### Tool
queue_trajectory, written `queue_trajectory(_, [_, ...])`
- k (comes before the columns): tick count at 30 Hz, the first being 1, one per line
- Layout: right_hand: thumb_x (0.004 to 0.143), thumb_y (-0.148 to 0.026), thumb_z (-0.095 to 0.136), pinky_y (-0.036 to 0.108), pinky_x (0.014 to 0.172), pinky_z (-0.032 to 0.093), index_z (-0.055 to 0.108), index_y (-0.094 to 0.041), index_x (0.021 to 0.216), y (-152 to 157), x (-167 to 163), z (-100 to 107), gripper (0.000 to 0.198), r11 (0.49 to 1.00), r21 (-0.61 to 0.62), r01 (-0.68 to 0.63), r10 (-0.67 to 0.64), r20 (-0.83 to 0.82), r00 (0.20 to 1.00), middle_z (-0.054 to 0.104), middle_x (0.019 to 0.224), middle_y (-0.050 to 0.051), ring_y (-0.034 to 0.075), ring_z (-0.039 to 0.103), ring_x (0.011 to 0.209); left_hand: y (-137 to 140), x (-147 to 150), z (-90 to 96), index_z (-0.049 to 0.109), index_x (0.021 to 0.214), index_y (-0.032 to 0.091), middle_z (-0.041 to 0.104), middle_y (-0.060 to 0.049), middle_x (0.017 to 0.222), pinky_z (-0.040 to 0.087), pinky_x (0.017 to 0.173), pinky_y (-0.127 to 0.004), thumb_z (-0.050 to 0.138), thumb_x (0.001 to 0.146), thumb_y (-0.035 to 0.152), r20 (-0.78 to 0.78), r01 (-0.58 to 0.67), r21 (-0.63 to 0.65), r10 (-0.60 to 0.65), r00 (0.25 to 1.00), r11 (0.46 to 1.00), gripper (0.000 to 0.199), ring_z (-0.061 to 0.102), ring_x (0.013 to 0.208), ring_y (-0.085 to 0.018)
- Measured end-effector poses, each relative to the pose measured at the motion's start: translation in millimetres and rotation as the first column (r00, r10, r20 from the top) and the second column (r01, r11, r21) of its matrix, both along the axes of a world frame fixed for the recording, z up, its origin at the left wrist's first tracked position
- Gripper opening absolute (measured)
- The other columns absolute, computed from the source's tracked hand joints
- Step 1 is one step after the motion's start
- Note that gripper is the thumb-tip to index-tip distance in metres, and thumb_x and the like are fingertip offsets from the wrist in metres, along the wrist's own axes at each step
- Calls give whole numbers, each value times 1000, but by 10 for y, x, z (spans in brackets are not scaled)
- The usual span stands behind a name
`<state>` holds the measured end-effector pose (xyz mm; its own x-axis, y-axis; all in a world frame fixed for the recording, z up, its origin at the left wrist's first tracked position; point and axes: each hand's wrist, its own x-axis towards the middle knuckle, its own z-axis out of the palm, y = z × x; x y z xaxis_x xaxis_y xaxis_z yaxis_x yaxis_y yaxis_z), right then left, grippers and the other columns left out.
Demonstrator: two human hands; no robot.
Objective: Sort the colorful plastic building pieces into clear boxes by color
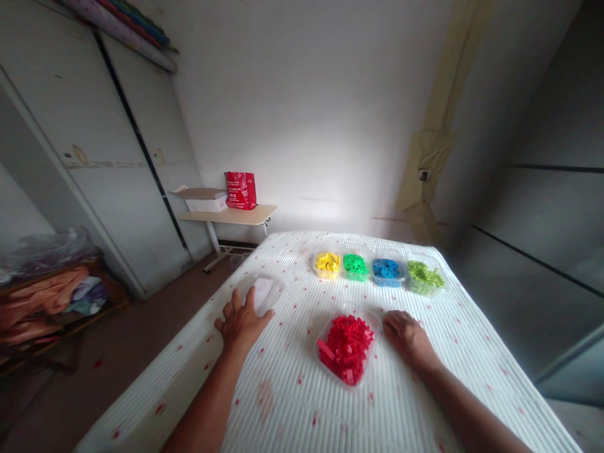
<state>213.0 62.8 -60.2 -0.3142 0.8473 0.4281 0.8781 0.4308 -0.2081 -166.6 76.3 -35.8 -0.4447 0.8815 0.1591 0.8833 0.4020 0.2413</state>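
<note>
My left hand (243,321) is open, fingers spread, over the near left edge of a clear plastic tray or lid (278,291). A white slip of paper (263,293) lies in or under that clear plastic. In front of me stands a clear plastic container (325,368) full of small red plastic pieces (348,346). My right hand (409,335) rests on the table just right of this container, its fingers curled together close to the rim. Its fingertips and palm are turned down, so I cannot tell whether anything is in them.
Along the table's far side stand clear tubs of yellow pieces (327,263), green pieces (355,267), blue pieces (387,270) and lime pieces (425,277). A ribbed white cover (283,390) spreads over the table. Beyond, a side table (236,216) bears a box (205,200) and a red bag (241,190).
</note>
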Motion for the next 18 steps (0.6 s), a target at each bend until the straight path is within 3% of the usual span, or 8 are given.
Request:
queue_trajectory(13, [85, -22, 37, 28, 67, 38, 55, -18, 72, -2, -14, 18, 24, 1000, -18, 4, -4, 8, 1000, 58, 75, 6, 17, 51, 72, -150, 41, 106, 45, 125, 23, 23, -12, 141, 28, 89, -50, 48, 74, 49, -121, 39, 319, 0, 993, 947, 57, 33, 117, -34])
queue_trajectory(16, [85, -22, 37, 28, 67, 39, 56, -18, 72, -8, -19, 27, 24, 1000, -17, 0, 0, 5, 1000, 58, 75, 7, 17, 51, 73, -171, 38, 105, 49, 120, 22, 23, -11, 142, 26, 93, -51, 50, 74, 45, -54, 97, 426, -82, 995, 899, 51, 29, 121, -35])
queue_trajectory(18, [85, -22, 37, 29, 67, 40, 56, -18, 72, -9, -20, 25, 24, 1000, -12, 0, 0, 2, 1000, 58, 75, 7, 17, 52, 72, -173, 29, 129, 52, 118, 22, 23, -9, 142, 23, 99, -49, 53, 72, 43, 35, 136, 529, -182, 983, 838, 50, 26, 124, -33])
